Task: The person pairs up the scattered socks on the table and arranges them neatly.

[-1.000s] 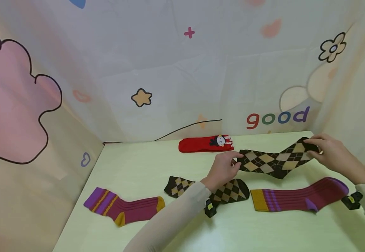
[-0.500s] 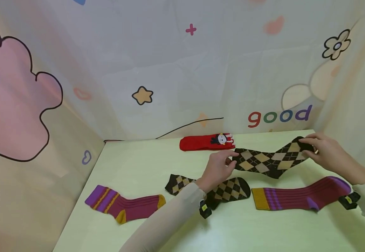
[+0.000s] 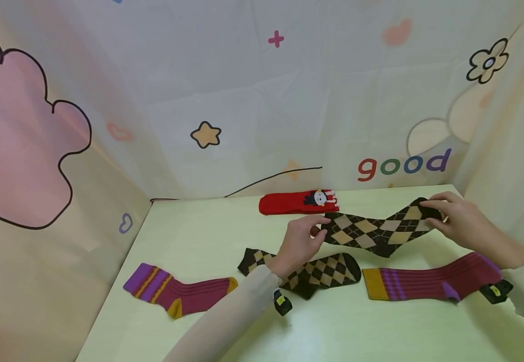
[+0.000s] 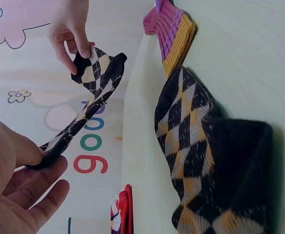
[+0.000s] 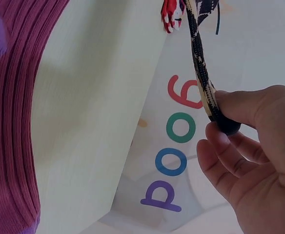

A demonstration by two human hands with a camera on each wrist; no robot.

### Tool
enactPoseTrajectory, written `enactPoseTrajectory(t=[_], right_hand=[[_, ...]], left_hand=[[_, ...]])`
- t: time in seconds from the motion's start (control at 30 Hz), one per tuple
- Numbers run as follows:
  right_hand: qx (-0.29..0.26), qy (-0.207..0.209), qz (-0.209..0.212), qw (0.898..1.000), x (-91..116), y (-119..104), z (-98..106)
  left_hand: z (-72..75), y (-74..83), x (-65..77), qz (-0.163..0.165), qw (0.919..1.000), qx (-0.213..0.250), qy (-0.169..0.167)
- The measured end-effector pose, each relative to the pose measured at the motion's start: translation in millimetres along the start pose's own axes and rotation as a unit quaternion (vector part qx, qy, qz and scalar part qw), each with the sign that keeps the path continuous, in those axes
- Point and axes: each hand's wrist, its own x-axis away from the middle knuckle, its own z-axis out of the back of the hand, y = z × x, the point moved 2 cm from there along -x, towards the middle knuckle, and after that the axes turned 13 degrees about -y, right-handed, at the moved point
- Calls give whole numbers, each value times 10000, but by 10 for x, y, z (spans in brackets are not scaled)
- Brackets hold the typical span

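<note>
A black-and-tan argyle sock [image 3: 375,232] hangs stretched between both hands, above the table. The left hand [image 3: 299,242] pinches its cuff end between thumb and fingers; the right hand [image 3: 458,221] pinches the dark toe end. In the left wrist view the sock [image 4: 86,109] spans between the two hands, clear of the tabletop. The right wrist view shows thumb and fingertips on the dark toe [image 5: 226,123]. A matching argyle sock [image 3: 332,271] lies flat below the left forearm, which partly covers it in the head view.
A red sock [image 3: 284,203] with a cartoon figure lies at the table's back edge. A maroon sock with purple and mustard stripes [image 3: 194,294] lies left; another with a mustard cuff [image 3: 418,284] lies right. Printed curtains [image 3: 244,100] enclose the pale green table [image 3: 189,231].
Both hands have shifted left together with the held argyle sock, keeping their pinch. The socks on the table lie as before; the head view has tilted slightly.
</note>
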Motion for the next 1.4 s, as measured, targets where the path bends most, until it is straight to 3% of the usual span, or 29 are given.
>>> enactPoseTrajectory(t=[0.5,0.8,1.17,1.4], right_hand=[[-308,38,225,9993,-101,-298,-85],[-539,-224,180,9981,-177,-509,-150],[-862,-345,431,9947,-236,-807,-283],[-924,-139,629,9936,-280,-1020,-409]], left_hand=[[202,-136,277,96,9996,28,250],[356,-224,458,220,9991,-40,361],[555,-358,773,584,9971,83,473],[652,-463,976,925,9941,135,553]])
